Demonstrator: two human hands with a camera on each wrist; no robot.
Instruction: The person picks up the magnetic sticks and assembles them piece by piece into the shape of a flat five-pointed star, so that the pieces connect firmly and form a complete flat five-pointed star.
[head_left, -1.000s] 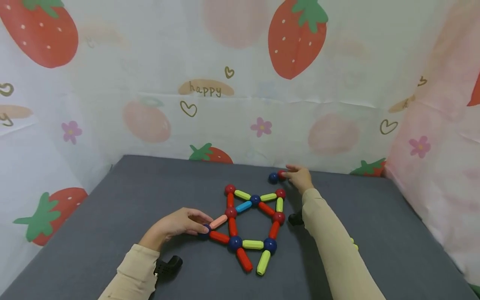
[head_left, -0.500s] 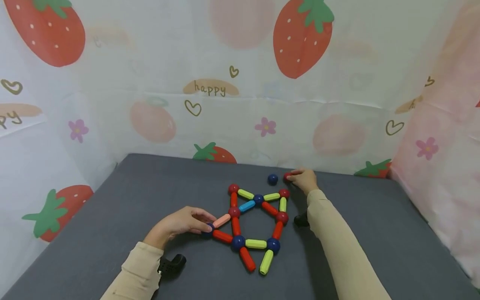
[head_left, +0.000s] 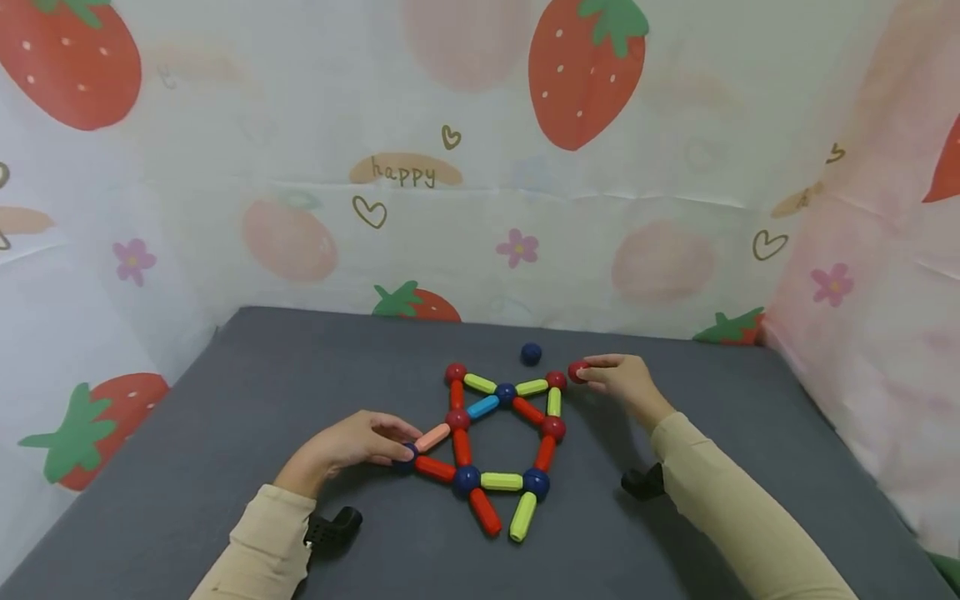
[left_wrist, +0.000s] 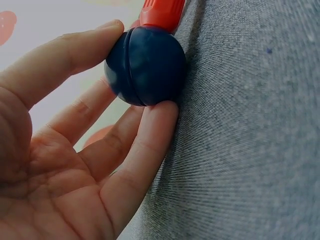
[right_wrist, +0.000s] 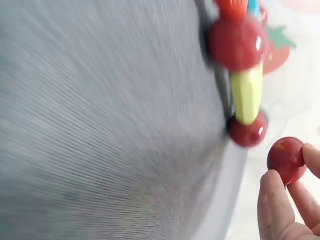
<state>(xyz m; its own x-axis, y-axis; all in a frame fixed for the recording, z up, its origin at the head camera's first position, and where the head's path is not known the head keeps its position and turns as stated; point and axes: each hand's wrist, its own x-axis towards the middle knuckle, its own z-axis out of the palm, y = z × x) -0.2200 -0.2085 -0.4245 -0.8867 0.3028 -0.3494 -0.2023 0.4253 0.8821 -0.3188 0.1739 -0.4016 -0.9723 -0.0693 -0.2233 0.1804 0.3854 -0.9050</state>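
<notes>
My left hand [head_left: 360,442] pinches a dark blue ball [left_wrist: 147,65] at the left corner of a flat frame of coloured rods and balls. A red rod [head_left: 435,469] and a salmon rod [head_left: 433,438] join at that ball. My right hand [head_left: 622,382] holds a loose red ball [right_wrist: 286,159] between thumb and fingers, just right of the frame's upper right red ball [head_left: 556,380]. At the frame's near side, a red rod [head_left: 485,512] and a yellow-green rod [head_left: 522,517] stick out with free ends.
A loose blue ball [head_left: 531,354] lies behind the frame near the back edge of the grey table [head_left: 337,342]. A printed strawberry cloth [head_left: 450,250] hangs behind and along both sides. Black wrist devices [head_left: 643,482] show under the forearms.
My right hand has drawn the red ball away from the loose blue ball and brought it nearer, beside the frame's upper right corner. The left hand keeps its hold on its ball.
</notes>
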